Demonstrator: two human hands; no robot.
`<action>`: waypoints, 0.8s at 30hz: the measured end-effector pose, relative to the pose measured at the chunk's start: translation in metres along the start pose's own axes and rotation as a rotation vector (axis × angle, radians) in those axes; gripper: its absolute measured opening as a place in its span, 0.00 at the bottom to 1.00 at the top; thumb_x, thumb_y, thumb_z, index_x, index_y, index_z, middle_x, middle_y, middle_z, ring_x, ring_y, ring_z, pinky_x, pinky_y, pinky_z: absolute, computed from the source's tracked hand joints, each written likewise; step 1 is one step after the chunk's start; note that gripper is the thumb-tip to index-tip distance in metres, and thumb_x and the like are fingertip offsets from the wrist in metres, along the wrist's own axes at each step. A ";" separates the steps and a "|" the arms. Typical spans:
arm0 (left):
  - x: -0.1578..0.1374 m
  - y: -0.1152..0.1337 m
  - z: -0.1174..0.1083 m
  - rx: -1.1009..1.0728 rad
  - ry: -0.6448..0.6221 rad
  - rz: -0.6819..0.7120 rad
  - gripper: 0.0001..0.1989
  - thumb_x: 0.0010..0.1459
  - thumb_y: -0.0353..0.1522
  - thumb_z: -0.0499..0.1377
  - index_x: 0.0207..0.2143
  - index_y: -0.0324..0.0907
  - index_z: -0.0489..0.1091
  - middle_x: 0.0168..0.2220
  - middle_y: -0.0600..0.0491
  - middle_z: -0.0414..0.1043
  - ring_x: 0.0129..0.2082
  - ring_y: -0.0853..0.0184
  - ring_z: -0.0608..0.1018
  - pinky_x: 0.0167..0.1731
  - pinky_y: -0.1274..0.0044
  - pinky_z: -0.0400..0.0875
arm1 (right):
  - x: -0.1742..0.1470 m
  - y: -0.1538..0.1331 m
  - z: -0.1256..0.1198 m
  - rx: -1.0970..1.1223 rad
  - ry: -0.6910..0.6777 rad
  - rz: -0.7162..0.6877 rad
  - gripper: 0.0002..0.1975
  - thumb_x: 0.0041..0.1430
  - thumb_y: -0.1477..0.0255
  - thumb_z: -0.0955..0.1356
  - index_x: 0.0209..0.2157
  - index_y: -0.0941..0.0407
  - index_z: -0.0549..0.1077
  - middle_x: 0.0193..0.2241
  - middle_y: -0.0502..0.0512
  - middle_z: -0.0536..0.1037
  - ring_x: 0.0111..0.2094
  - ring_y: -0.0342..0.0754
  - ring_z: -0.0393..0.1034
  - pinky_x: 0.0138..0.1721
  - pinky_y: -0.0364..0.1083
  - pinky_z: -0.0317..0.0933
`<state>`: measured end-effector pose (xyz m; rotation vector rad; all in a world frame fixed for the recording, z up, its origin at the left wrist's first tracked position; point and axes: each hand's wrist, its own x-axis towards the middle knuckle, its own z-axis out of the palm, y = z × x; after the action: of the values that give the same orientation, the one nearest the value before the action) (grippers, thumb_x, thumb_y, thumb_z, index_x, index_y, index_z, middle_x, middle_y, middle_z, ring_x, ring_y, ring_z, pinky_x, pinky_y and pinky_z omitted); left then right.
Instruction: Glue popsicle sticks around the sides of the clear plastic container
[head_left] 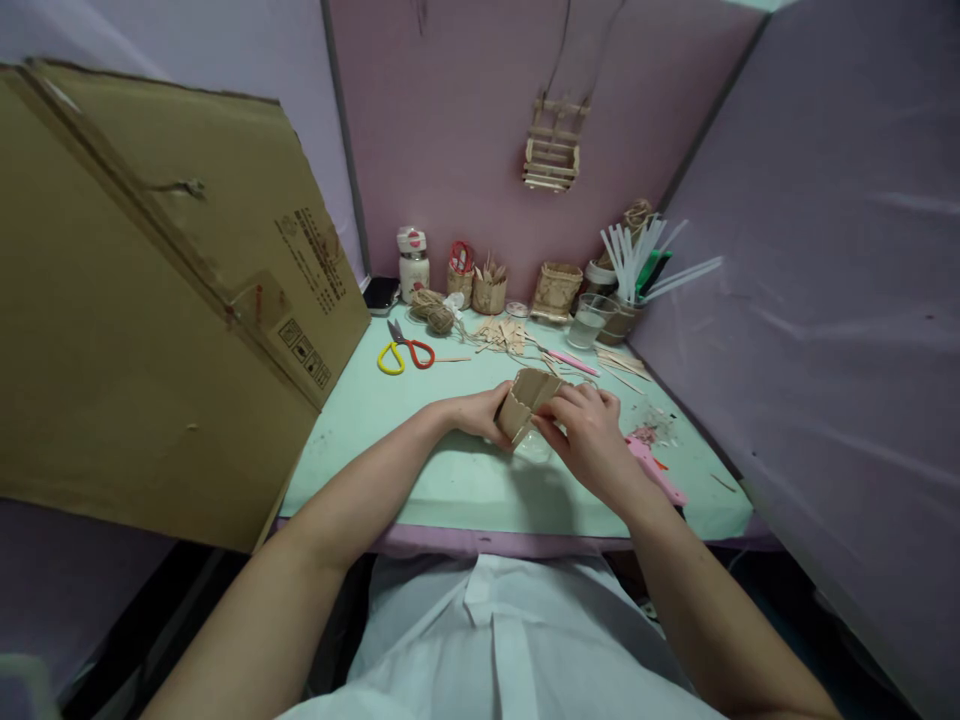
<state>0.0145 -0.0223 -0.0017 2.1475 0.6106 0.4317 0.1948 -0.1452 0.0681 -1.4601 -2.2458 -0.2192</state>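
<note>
A small tan craft-stick box is held tilted over the middle of the table, its open top partly showing. My left hand is closed around its left side, the thumb below. At the box's right rim my right hand has its fingers bent and pressed together on the edge; whether a small piece sits between them is hidden. Beneath the box is a clear round object, mostly covered. A pink glue gun lies just right of my right wrist.
Scissors with yellow and red handles lie left of loose craft sticks. A glass of liquid, glue sticks and a bottle stand behind. A cardboard sheet leans at left. A small stick swing hangs at the back.
</note>
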 end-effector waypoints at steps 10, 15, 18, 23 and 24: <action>-0.002 0.009 0.000 -0.047 0.009 -0.023 0.49 0.36 0.37 0.72 0.58 0.39 0.52 0.56 0.45 0.62 0.57 0.53 0.67 0.57 0.66 0.64 | 0.002 0.002 0.004 -0.038 0.026 0.008 0.08 0.64 0.70 0.66 0.31 0.56 0.74 0.35 0.55 0.77 0.40 0.51 0.63 0.43 0.50 0.45; -0.001 0.009 0.001 -0.058 0.015 -0.025 0.49 0.35 0.37 0.71 0.58 0.38 0.53 0.56 0.45 0.63 0.57 0.52 0.67 0.57 0.65 0.64 | 0.004 0.004 0.005 -0.074 0.033 -0.012 0.08 0.64 0.70 0.66 0.30 0.55 0.73 0.34 0.56 0.77 0.40 0.52 0.64 0.41 0.50 0.45; -0.001 0.009 0.001 -0.065 0.018 -0.023 0.48 0.36 0.36 0.71 0.58 0.39 0.54 0.55 0.46 0.64 0.56 0.52 0.68 0.56 0.65 0.66 | 0.005 0.005 0.007 -0.082 0.058 -0.018 0.08 0.64 0.70 0.66 0.30 0.55 0.73 0.33 0.55 0.77 0.39 0.52 0.64 0.40 0.50 0.45; -0.001 0.009 0.001 -0.051 0.021 -0.009 0.47 0.37 0.35 0.71 0.58 0.40 0.53 0.55 0.47 0.65 0.56 0.53 0.69 0.55 0.66 0.66 | 0.004 0.005 0.008 -0.101 0.081 -0.014 0.08 0.63 0.71 0.66 0.29 0.55 0.72 0.34 0.55 0.77 0.39 0.51 0.63 0.41 0.50 0.45; -0.001 0.009 0.001 -0.052 0.019 -0.007 0.47 0.37 0.35 0.71 0.58 0.40 0.53 0.54 0.47 0.65 0.55 0.53 0.69 0.55 0.65 0.66 | 0.004 0.005 0.008 -0.102 0.080 -0.014 0.08 0.63 0.71 0.66 0.30 0.55 0.73 0.34 0.55 0.78 0.39 0.51 0.63 0.42 0.51 0.45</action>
<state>0.0164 -0.0284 0.0048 2.0928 0.6114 0.4599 0.1957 -0.1364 0.0619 -1.4604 -2.2100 -0.3944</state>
